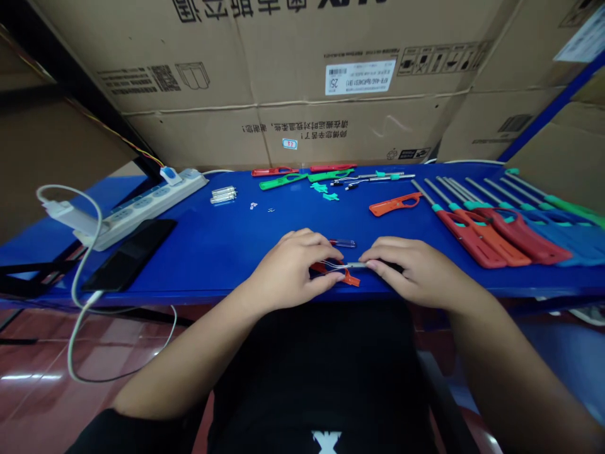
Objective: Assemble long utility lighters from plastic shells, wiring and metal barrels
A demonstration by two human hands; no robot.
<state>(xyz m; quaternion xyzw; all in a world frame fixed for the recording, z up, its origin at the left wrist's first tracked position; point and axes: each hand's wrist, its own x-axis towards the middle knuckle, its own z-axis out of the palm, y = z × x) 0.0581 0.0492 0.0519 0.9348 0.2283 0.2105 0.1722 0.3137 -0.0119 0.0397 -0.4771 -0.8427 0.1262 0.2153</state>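
My left hand pinches an orange plastic lighter shell at the table's front edge, with thin wires running from it. My right hand grips a slim metal tube from the other side, and its dark end is partly hidden under my fingers. Just beyond the hands lies a small clear tube. Several assembled long-nosed lighters in red, orange, blue and green lie in a row to the right. An orange shell, green shells and metal rods lie farther back.
The blue table holds a white power strip, a black phone, a white cable and small metal pieces. Large cardboard boxes stand along its back edge. A red tiled floor shows below left.
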